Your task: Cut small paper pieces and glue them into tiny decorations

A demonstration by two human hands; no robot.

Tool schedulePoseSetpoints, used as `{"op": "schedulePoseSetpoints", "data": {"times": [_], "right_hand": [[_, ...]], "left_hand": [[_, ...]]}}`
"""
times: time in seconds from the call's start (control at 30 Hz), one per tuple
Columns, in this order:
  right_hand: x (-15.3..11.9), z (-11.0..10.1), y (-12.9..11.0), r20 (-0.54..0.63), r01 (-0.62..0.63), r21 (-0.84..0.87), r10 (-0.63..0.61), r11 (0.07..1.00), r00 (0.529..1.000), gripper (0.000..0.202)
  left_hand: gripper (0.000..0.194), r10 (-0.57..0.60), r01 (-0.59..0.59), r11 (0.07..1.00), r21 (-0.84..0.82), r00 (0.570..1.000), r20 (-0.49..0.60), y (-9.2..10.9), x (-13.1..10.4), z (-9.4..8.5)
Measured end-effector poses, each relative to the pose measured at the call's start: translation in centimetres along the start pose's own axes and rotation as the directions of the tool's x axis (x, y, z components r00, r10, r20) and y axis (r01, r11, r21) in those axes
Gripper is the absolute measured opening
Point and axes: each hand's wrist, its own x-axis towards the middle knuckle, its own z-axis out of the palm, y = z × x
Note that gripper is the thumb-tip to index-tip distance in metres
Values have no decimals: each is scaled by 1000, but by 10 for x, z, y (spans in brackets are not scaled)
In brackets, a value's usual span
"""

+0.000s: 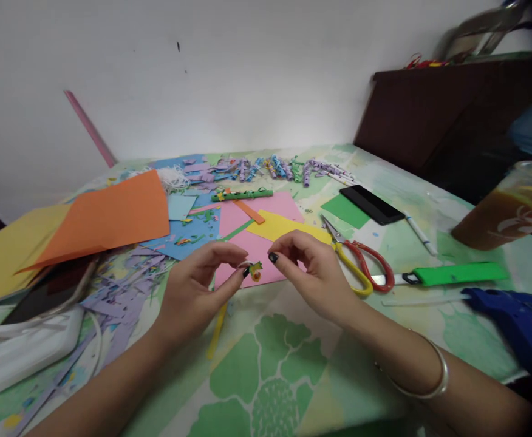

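My left hand [197,282] pinches a small curled paper piece [255,272], yellow and green with an orange centre. Something white and thin shows at its fingertips. A little to the right, my right hand [314,273] has thumb and forefinger pressed together; what lies between them, if anything, is too small to make out. Both hands hover over a pink paper sheet [234,276] and a yellow paper [288,226]. Just beyond the right hand lie scissors [361,267] with one red and one yellow handle. A decorated green paper tube [243,195] rests behind the hands.
Orange paper [111,212] and purple paper scraps [124,291] cover the left, near a white power strip [29,352]. Several rolled tubes [275,167] line the back. At right are a black phone [370,203], green cutter [461,274], blue glue gun [507,321] and drink cup [507,209].
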Motion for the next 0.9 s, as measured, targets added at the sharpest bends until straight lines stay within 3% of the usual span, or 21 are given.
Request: {"op": "schedulePoseSetpoints", "data": {"times": [0.13, 0.23, 0.3, 0.9], "right_hand": [[3, -1, 3, 151, -180, 306, 139, 935, 979, 7], [4, -1, 1, 290, -279, 474, 151, 835, 945, 3], [4, -1, -1, 323, -302, 524, 143, 796, 935, 3], [1, -1, -4, 372, -372, 536, 183, 758, 910, 3]], "left_hand": [[14, -172, 187, 946, -264, 982, 79, -1, 4, 0], [16, -229, 255, 906, -339, 967, 115, -5, 3, -1], [17, -240, 267, 893, -363, 964, 118, -8, 2, -1], [21, -300, 366, 827, -427, 929, 215, -13, 2, 1]]}}
